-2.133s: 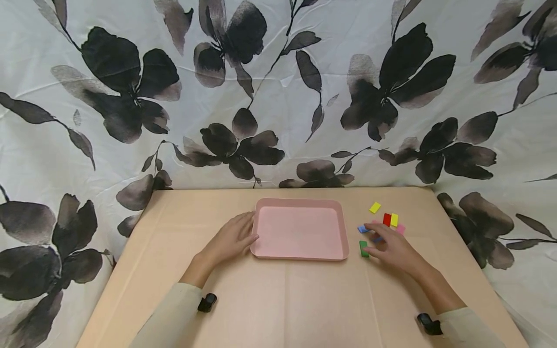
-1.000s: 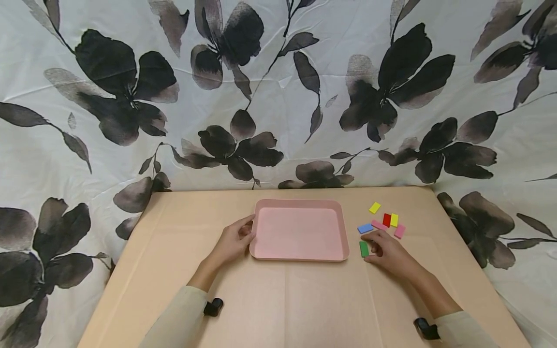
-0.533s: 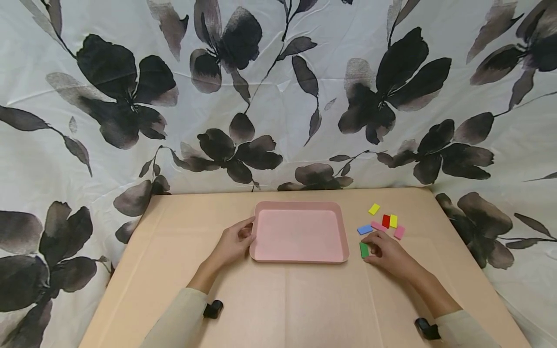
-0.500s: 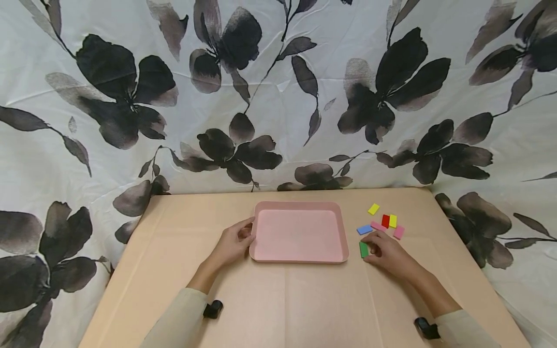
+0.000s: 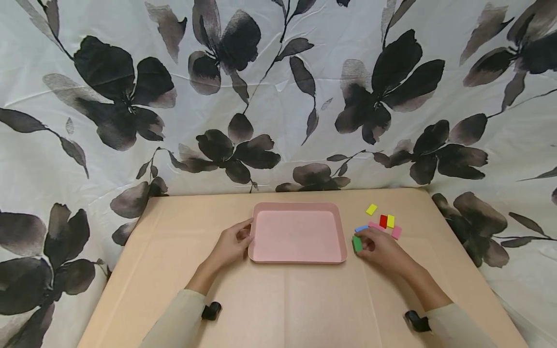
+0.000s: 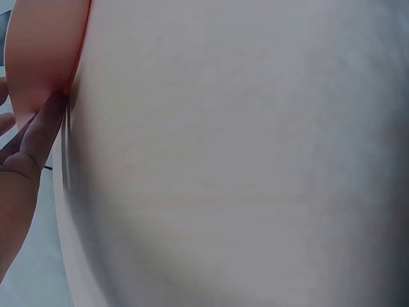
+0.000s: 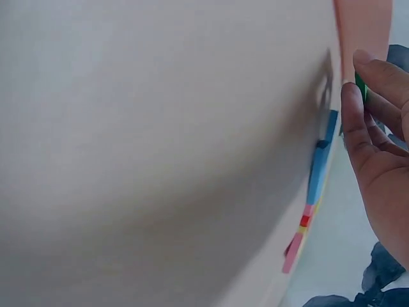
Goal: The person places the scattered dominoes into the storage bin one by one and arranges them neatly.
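Observation:
My left hand [image 5: 232, 244] holds the left edge of a pink rectangular tray [image 5: 298, 260]. In the left wrist view its thumb [image 6: 45, 131] presses the tray's side, and the other fingers are partly hidden. To the right of the tray, my right hand [image 5: 383, 246] pinches a small green block [image 5: 357, 243] between thumb and fingers, just above the table. The right wrist view shows only a sliver of that green block [image 7: 362, 87]. Behind the right hand lie blue [image 5: 361, 228], pink [image 5: 396, 232], red [image 5: 383, 221] and yellow [image 5: 390, 221] blocks, some partly covered by the hand.
Another yellow block [image 5: 371, 209] lies apart, farther back. The peach-coloured table [image 5: 283, 309] ends against a white cloth [image 5: 296, 121] with dark flowers. Each wrist carries a small black camera, the left camera [image 5: 211, 311] and the right camera [image 5: 417, 321].
My right hand, earlier spread over the blocks, closed on the green block and has now lifted it slightly and shifted left. My left hand's fingers drew in a little at the tray edge.

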### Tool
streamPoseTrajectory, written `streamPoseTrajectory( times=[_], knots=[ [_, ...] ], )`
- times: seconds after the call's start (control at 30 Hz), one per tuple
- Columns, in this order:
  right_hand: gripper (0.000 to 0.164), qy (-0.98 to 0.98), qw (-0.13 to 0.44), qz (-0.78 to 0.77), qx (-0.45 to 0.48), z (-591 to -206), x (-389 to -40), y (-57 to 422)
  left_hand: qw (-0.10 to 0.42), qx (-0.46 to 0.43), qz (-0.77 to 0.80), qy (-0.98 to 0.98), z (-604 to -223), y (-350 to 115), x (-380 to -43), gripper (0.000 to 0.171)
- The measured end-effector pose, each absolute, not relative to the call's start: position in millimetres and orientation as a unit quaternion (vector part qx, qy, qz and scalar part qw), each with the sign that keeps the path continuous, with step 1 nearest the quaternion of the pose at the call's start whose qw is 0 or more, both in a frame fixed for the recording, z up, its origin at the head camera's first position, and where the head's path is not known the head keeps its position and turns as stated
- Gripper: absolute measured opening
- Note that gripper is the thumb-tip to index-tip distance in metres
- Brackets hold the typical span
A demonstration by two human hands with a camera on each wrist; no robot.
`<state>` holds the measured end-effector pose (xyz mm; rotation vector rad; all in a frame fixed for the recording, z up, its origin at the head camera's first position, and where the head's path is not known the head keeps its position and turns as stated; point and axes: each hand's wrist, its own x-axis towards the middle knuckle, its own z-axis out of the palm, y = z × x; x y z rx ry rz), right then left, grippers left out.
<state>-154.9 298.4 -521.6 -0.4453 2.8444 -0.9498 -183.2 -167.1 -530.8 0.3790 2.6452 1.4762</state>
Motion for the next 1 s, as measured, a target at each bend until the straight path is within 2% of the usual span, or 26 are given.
streamPoseTrajectory(
  times=[0.2, 0.57, 1.0],
  knots=[
    [0.040, 0.932, 0.028, -0.328, -0.150, -507.5, -161.6, 287.4, 0.051, 0.122, 0.483, 0.866, -531.0, -170.6, -180.8, 0.058],
    [0.047, 0.934, -0.003, -0.322, -0.158, -479.1, -176.8, 259.2, 0.047, 0.145, 0.473, 0.868, -528.4, -169.5, -181.9, 0.056],
    [0.051, 0.925, 0.042, -0.338, -0.170, -465.2, -196.7, 201.5, 0.058, 0.144, 0.486, 0.860, -526.6, -174.3, -179.2, 0.057]
  ],
)
